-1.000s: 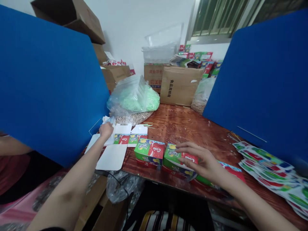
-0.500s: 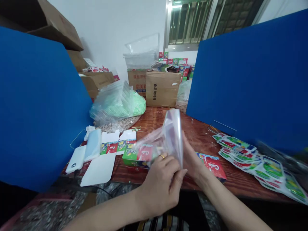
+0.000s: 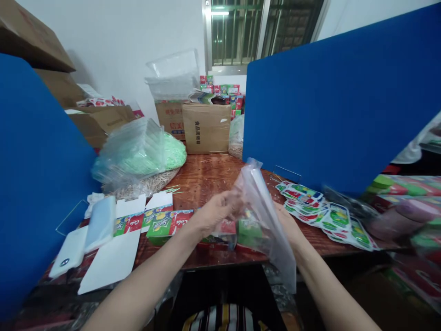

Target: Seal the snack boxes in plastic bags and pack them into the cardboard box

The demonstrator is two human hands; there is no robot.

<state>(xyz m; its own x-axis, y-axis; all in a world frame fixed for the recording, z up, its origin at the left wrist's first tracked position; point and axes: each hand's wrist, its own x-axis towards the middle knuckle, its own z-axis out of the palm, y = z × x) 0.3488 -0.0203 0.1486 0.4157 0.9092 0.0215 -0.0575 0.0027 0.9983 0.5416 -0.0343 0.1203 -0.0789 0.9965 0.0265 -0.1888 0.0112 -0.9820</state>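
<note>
A clear plastic bag (image 3: 270, 220) stands up between my two hands, its lower end hanging past the table's front edge. My left hand (image 3: 220, 211) is closed at the bag's left side, its fingertips smeared by motion. My right hand (image 3: 287, 223) grips the bag from the right, with most of its fingers hidden behind the film. Beneath and behind the bag lie a red Cola box (image 3: 225, 227) and a green box part (image 3: 250, 230), the latter seen through the plastic. Left of my left hand sits a Sprite and Cola box (image 3: 165, 227).
Flattened cartons (image 3: 117, 248), a white phone (image 3: 69, 250) and a pale blue packet (image 3: 100, 223) lie at left. Behind them are stacked clear bags (image 3: 132, 147). Printed labels (image 3: 315, 209) spread at right. A cardboard box (image 3: 206, 128) and blue panels (image 3: 327, 105) bound the table.
The view has turned right, bringing more boxes in at the right edge. My left hand has moved up and away from the bag's bottom part; the bag now hangs longer and more slanted.
</note>
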